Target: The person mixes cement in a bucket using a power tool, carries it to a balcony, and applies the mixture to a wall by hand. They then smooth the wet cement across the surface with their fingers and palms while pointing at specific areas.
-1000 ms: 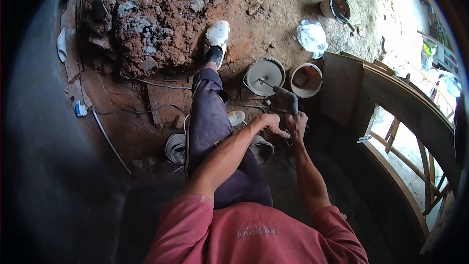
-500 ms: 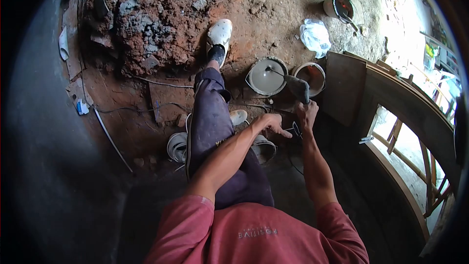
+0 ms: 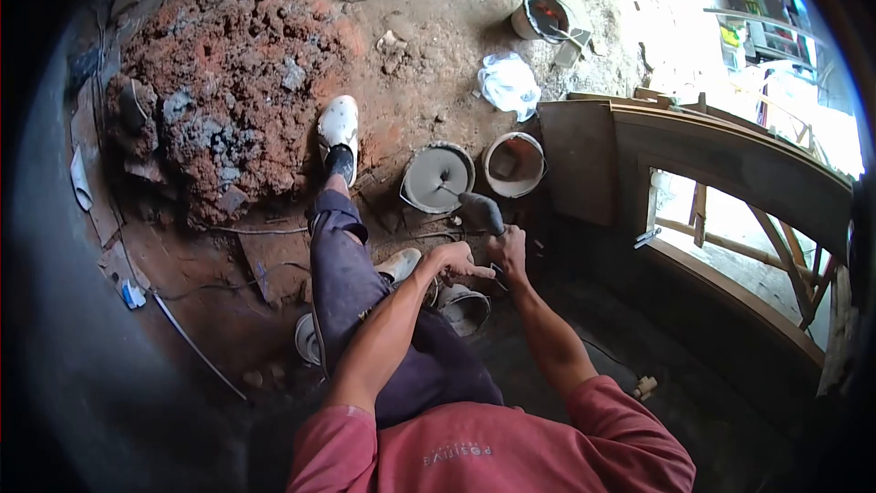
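My right hand (image 3: pixel 507 249) is closed around the handle of a dark grey power drill (image 3: pixel 481 214). From the drill a thin mixing rod (image 3: pixel 449 189) reaches into a bucket of wet grey mix (image 3: pixel 424 179), where the surface dips around it. To the left of the drill handle is my left hand (image 3: pixel 452 260), with a finger stretched out toward my right wrist and nothing visible in its grasp. A thin cable loop shows between the hands. Just below them stands a small grey-coated bucket (image 3: pixel 465 312).
A reddish bucket (image 3: pixel 515 165) stands right of the mix, below a white plastic bag (image 3: pixel 509 86). Farther up is a bucket holding dark contents and a tool (image 3: pixel 540 15). A soil heap (image 3: pixel 228 100) lies left; a wooden frame (image 3: pixel 730 151) stands right. Cables cross the floor.
The view has shifted, so the scene sits farther left. The drill and rod have changed angle over the mix, and a dip now surrounds the rod. My right hand keeps its hold.
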Motion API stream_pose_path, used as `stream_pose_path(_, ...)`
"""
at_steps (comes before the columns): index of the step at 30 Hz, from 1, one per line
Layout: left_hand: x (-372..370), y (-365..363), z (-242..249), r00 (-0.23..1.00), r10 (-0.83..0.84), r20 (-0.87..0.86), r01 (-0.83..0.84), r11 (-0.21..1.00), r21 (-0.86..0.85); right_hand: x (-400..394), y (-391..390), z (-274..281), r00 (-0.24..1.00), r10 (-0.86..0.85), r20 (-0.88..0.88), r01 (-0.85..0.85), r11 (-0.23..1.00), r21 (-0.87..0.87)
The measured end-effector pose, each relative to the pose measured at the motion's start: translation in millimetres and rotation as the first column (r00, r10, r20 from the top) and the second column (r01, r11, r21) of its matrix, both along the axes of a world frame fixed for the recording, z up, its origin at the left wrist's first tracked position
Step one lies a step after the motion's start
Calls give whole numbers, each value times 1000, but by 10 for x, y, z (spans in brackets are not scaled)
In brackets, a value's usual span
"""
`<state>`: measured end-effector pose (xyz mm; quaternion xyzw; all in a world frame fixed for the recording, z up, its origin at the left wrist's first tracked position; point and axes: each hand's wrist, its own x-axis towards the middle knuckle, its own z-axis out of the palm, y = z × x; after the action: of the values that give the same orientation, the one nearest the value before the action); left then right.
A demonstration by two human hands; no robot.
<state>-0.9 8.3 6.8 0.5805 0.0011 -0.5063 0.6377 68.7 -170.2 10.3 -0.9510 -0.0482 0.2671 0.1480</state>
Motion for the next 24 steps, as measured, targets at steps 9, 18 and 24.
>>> stream_pose_path(9,24,55,93,998,-20,-60,22,999,25,19,241,-27,982,72,173,-94,988,124)
stream_pose_path(18,12,72,113,998,-6,-66,8,1000,27,316,483,175,984,14,175,-29,996,85)
stream_pose_path(24,-67,-133,-218,997,-37,71,32,997,74,371,328,181,984,10,178,-12,1000,9)
